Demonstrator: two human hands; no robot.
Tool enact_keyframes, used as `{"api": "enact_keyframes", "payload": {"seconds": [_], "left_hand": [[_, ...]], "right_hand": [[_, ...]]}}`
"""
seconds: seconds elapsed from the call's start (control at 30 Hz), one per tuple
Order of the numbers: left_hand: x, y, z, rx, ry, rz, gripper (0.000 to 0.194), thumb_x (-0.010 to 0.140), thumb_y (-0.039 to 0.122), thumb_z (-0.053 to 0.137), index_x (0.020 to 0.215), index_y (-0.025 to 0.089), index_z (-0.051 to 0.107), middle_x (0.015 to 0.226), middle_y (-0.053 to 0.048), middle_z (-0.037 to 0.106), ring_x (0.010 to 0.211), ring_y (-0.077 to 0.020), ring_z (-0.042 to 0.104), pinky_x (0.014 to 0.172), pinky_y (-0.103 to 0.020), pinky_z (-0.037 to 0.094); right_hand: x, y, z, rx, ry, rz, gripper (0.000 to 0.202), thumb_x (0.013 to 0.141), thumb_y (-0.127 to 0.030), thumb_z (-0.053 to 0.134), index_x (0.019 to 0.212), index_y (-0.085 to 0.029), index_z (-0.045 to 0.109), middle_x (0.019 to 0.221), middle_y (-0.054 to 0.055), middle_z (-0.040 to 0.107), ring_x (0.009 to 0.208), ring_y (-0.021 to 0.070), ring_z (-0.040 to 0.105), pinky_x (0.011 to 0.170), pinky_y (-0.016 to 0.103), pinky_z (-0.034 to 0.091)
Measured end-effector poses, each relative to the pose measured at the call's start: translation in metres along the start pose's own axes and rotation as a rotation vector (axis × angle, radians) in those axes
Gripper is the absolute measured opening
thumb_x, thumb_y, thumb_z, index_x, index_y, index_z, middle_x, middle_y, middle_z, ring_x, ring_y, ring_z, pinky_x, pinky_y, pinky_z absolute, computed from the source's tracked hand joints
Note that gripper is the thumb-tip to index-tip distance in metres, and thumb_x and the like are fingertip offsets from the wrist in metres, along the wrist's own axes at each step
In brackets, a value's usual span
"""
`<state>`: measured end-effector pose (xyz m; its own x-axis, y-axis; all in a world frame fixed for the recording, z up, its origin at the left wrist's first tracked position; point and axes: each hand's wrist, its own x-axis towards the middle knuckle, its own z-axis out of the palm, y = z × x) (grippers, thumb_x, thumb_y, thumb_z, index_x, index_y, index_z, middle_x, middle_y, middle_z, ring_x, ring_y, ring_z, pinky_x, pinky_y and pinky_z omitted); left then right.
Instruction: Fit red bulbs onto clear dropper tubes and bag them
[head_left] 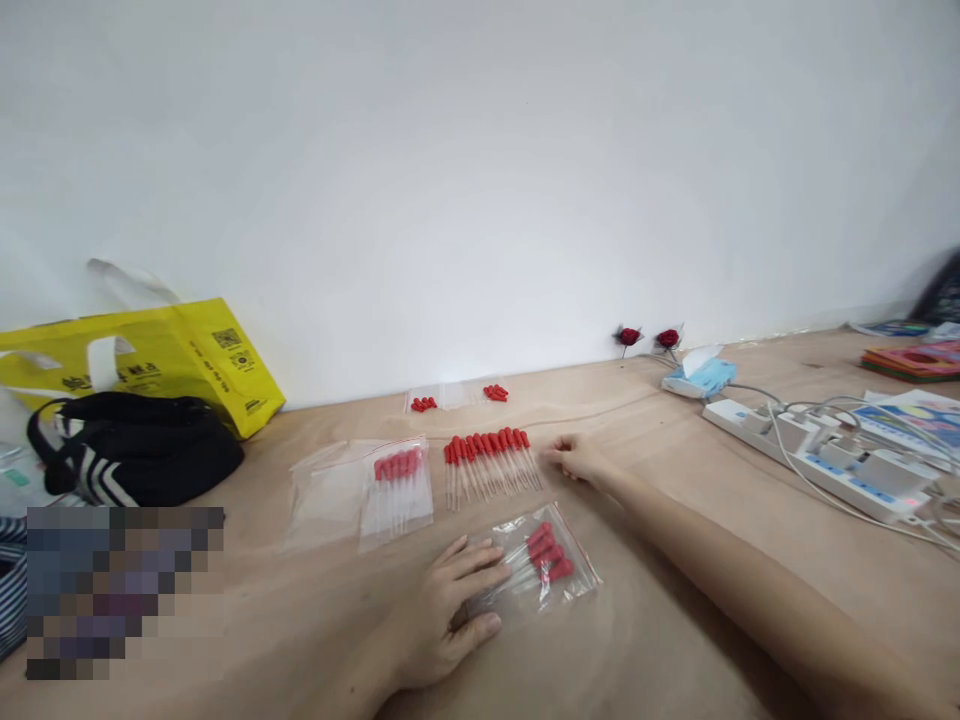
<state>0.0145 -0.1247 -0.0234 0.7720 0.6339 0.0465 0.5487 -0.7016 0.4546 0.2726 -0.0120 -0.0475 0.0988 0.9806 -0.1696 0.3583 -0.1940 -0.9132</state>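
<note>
A row of clear droppers with red bulbs (pixel 491 465) lies side by side on the wooden table, bulbs toward the wall. My right hand (pixel 574 457) is at the row's right end, fingers curled together; what they hold, if anything, is too small to tell. Nearer to me, my left hand (pixel 461 605) rests with fingers spread on the left edge of a clear zip bag (pixel 574 590) that has several red-bulbed droppers inside. Left of the row, another clear bag (pixel 397 490) with red-bulbed droppers lies on more clear bags (pixel 322 490).
Small red bulbs (pixel 496 393) lie on clear bags by the wall. A yellow bag (pixel 165 350) and black pouch (pixel 150 450) stand left. Right are two red flowers (pixel 667 338), a blue tissue pack (pixel 699 376), power strips (pixel 810 450) with cables, and papers (pixel 915 415).
</note>
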Motion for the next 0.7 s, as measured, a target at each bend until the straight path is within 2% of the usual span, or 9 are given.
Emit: {"api": "enact_keyframes", "payload": {"seconds": [0.1,0.23,0.33,0.47,0.53,0.6,0.63,0.7], "left_hand": [[0.0,-0.001,0.001,-0.016,0.017,0.01,0.043,0.081,0.031,0.051,0.123,0.029,0.045,0.129,-0.004,0.046,0.12,-0.0224,0.038,0.103,-0.049,0.021],[-0.001,-0.003,0.001,-0.05,0.029,0.016,0.043,0.08,0.031,0.052,0.122,0.029,0.046,0.128,-0.004,0.047,0.119,-0.0233,0.04,0.103,-0.048,0.022],[-0.001,-0.003,0.0,-0.051,0.017,0.014,0.043,0.08,0.032,0.052,0.122,0.029,0.046,0.128,-0.004,0.047,0.119,-0.0237,0.04,0.103,-0.049,0.022],[0.0,-0.001,-0.001,-0.034,0.001,-0.01,0.043,0.08,0.032,0.052,0.122,0.028,0.046,0.129,-0.005,0.047,0.12,-0.0231,0.039,0.103,-0.049,0.022],[0.0,0.0,-0.001,-0.03,-0.003,-0.019,0.043,0.08,0.032,0.051,0.122,0.027,0.046,0.129,-0.005,0.046,0.12,-0.0231,0.039,0.103,-0.049,0.022],[0.0,0.0,0.0,-0.032,0.002,-0.014,0.043,0.08,0.032,0.051,0.122,0.027,0.046,0.129,-0.005,0.047,0.12,-0.0229,0.039,0.103,-0.049,0.022],[0.0,0.0,0.0,-0.036,0.005,-0.009,0.043,0.08,0.032,0.051,0.123,0.027,0.046,0.129,-0.005,0.047,0.12,-0.0227,0.039,0.103,-0.048,0.022],[0.0,-0.001,0.0,-0.042,0.011,-0.007,0.046,0.08,0.032,0.052,0.124,0.026,0.043,0.129,-0.005,0.046,0.12,-0.0224,0.038,0.103,-0.048,0.021]], "right_hand": [[0.03,-0.011,0.014,-0.043,0.057,0.003,0.015,0.073,-0.028,0.057,0.08,-0.016,0.062,0.047,-0.005,0.051,0.038,0.0061,0.043,0.037,0.017,0.029],[0.054,-0.018,0.03,-0.09,0.122,0.03,0.014,0.073,-0.026,0.06,0.081,-0.015,0.064,0.073,0.003,0.063,0.069,0.0134,0.057,0.057,0.02,0.041],[0.062,-0.019,0.034,-0.09,0.105,0.079,0.019,0.079,-0.028,0.055,0.09,-0.014,0.061,0.092,0.006,0.06,0.085,0.0174,0.056,0.072,0.028,0.045],[0.06,-0.017,0.027,-0.006,0.076,0.123,0.03,0.085,-0.03,0.047,0.112,-0.016,0.048,0.111,0.007,0.051,0.093,0.0176,0.053,0.078,0.039,0.046],[0.051,-0.014,0.017,0.066,0.085,0.114,0.026,0.085,-0.03,0.047,0.104,-0.013,0.052,0.102,0.007,0.055,0.085,0.0166,0.056,0.072,0.035,0.048],[0.037,-0.007,0.003,0.153,0.125,0.073,0.024,0.086,-0.03,0.043,0.087,-0.011,0.055,0.082,0.006,0.059,0.066,0.0125,0.057,0.059,0.027,0.048],[0.027,-0.001,-0.004,0.2,0.162,0.039,0.026,0.086,-0.032,0.039,0.078,-0.012,0.054,0.072,0.004,0.058,0.057,0.01,0.054,0.053,0.023,0.045],[0.006,0.013,-0.018,0.296,0.253,-0.039,0.027,0.086,-0.037,0.035,0.075,-0.017,0.049,0.066,0.0,0.055,0.05,0.0072,0.05,0.047,0.019,0.041]]}}
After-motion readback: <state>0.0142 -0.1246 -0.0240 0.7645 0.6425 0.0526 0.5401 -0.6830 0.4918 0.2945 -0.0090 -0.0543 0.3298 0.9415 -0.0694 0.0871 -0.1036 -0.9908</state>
